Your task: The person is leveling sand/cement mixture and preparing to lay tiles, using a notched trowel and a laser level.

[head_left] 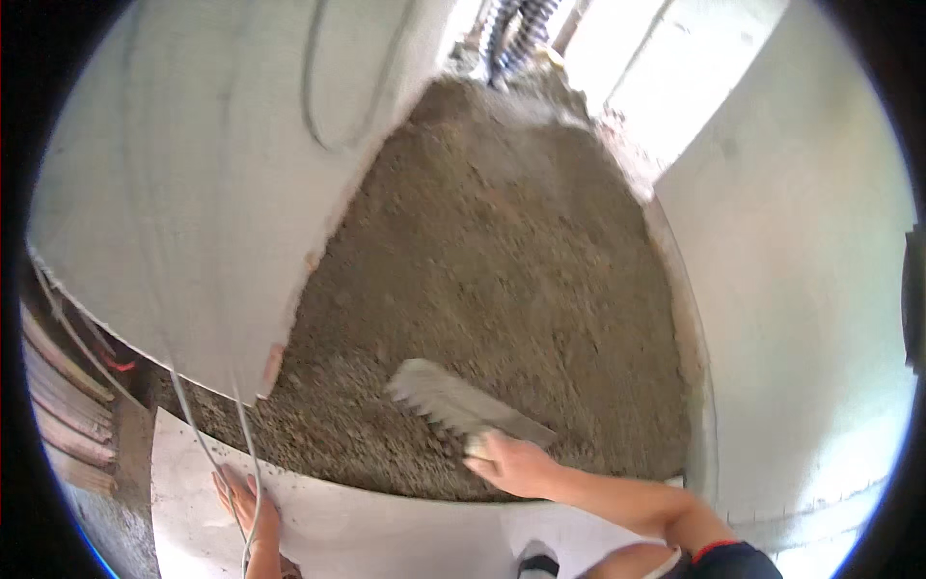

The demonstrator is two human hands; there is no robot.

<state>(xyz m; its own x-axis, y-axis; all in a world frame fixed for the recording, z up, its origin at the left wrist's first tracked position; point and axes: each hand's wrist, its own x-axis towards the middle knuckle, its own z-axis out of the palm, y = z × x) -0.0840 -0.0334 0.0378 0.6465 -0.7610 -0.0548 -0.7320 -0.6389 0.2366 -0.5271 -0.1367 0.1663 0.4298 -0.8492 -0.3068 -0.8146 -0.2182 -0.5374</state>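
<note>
No packages, labels or signs were seen. The right hand (511, 461) was closed around the handle of a notched trowel (463, 403), fingers wrapped tight; the blade lay flat on the mortar bed (502, 251), notched edge toward the left, near the bed's front edge. The left hand (246, 502) rested palm down on a white tile (386, 536), fingers spread and gripping nothing; the tile lay along the near edge of the bed (its curve is the lens's doing). A thin cord (207, 449) ran over the tile beside that hand.

The bed filled a narrow strip between a left wall (183, 174) and a right wall (801, 241), both pale and plastered, meeting the mortar directly. Open room lay ahead of the trowel, the mortar running unbroken to a bright doorway (617, 48) at the far end. A cable (318, 96) looped on the left wall. Another person's legs (511, 34) stood at the far end, well apart from the hands. Stacked boards (63, 405) lay at the lower left, past the wall's end.
</note>
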